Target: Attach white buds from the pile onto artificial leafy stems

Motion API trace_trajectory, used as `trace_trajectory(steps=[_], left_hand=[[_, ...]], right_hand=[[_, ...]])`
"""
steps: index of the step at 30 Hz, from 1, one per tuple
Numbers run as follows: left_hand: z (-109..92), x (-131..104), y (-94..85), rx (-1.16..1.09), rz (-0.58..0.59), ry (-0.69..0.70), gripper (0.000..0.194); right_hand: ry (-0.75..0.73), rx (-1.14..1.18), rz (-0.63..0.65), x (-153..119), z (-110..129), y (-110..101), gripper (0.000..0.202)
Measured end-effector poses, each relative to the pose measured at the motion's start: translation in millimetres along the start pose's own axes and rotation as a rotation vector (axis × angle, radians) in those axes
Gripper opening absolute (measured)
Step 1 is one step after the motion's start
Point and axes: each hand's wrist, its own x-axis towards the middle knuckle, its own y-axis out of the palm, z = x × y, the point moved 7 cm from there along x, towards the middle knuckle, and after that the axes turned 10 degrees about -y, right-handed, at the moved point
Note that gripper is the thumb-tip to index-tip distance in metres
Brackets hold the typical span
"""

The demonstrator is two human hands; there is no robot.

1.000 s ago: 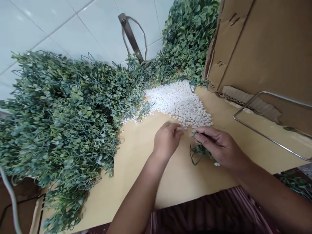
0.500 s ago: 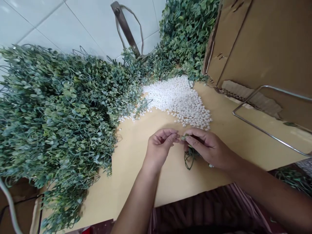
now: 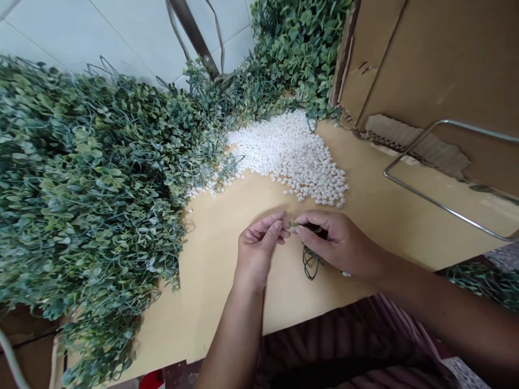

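My right hand (image 3: 340, 240) pinches a small artificial leaf sprig (image 3: 293, 227) between thumb and forefinger. Thin green stem loops (image 3: 311, 265) hang from beneath its palm. Close by on the left, my left hand (image 3: 257, 246) has thumb and forefinger pressed together, almost meeting the sprig's tip; whatever is in that pinch is too small to make out. Just beyond both hands, a pile of small white bead-like pieces (image 3: 284, 151) spreads over the tan table surface (image 3: 227, 237). One white piece (image 3: 346, 274) shows under the right hand.
A big heap of artificial greenery (image 3: 93, 178) covers the left side, with more foliage (image 3: 300, 48) at the back. A cardboard box (image 3: 438, 65) stands on the right, fronted by a bent metal wire frame (image 3: 441, 207). Behind, a metal bar (image 3: 194, 38) leans by the tiled wall.
The view has shifted slightly, so the scene sits a little higher and further left. Both hands keep their pinches, and the sprig remains between them.
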Motion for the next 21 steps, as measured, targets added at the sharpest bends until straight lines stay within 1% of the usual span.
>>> trace_trajectory(steps=[5, 14, 21], left_hand=[[-0.3, 1.0, -0.6, 0.045, -0.017, 0.041, 0.018], [0.6, 2.0, 0.6, 0.053, -0.017, 0.043, 0.012], [0.9, 2.1, 0.0, 0.074, -0.045, 0.056, 0.013]], right_hand=[[0.009, 0.013, -0.012, 1.0, 0.5, -1.4, 0.018], [0.003, -0.072, -0.053, 3.8, 2.4, -5.6, 0.019], [0.028, -0.091, -0.066, 4.4, 0.8, -5.9, 0.02]])
